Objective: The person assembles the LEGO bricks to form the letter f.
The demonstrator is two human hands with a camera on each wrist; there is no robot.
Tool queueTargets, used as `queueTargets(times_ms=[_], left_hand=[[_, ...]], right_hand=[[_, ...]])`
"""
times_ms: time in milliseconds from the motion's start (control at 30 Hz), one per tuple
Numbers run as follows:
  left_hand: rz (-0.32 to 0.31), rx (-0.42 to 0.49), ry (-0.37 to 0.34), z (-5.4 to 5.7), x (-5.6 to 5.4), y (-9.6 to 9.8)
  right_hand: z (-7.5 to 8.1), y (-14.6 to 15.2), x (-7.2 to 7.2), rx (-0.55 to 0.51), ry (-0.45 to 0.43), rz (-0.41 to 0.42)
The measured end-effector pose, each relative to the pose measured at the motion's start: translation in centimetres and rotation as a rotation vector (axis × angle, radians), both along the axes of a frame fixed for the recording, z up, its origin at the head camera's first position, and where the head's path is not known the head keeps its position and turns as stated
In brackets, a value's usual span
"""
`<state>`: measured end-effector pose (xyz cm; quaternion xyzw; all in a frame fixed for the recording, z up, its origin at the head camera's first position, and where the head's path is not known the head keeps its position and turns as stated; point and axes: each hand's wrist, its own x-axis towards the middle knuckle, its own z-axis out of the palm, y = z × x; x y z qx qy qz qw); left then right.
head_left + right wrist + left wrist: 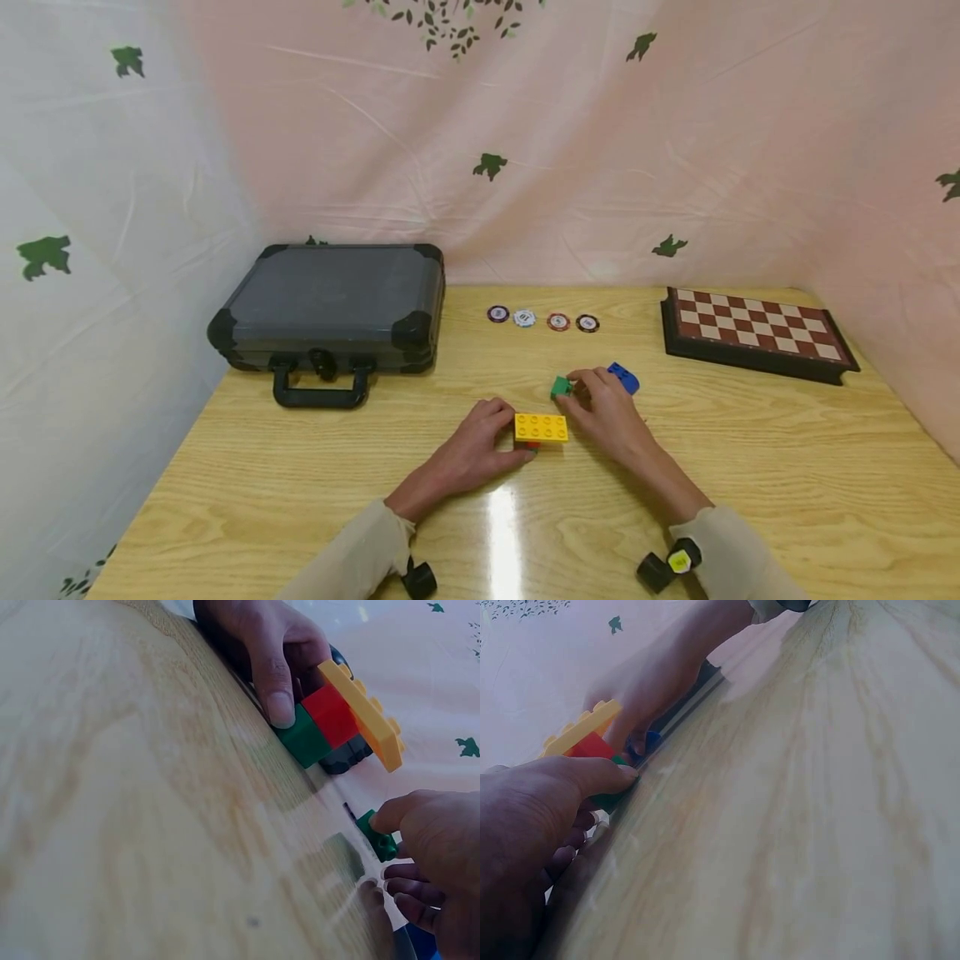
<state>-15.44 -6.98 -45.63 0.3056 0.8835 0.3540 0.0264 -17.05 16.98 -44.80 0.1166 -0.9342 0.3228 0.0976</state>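
And it's left hand (474,447) gripping the stack (541,427), right hand (611,417) pinching a green block (560,387) (likely light, stiff, best side-held), off the table's back edge (633,297).

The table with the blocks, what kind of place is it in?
Probably an indoor play corner, though I can't be sure: patterned cloth surrounds the back and sides of a wooden table, which has a yellow toy block atop a stack and a checkered board.

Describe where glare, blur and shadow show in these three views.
Head view: a white streak of glare on the tabletop, toward the near edge; left wrist: the right hand looks soft and hazy; right wrist: a dark shadow or reflection beside the small green brick.
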Motion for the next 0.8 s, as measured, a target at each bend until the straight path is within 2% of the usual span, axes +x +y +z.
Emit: queueTargets(times_ms=[200, 433, 800], left_hand=[[0.002, 0.0, -0.002, -0.1, 0.0, 0.0], [0.001, -0.002, 0.006, -0.1, 0.0, 0.0], [-0.003, 0.007, 0.004, 0.0, 0.1, 0.0]], right_hand=[[0.3, 0.0, 0.2, -0.013, -0.019, 0.005], [0.8, 0.0, 0.7, -0.068, -0.029, 0.051], [1.3, 0.3, 1.2, -0.127, -0.005, 0.089]])
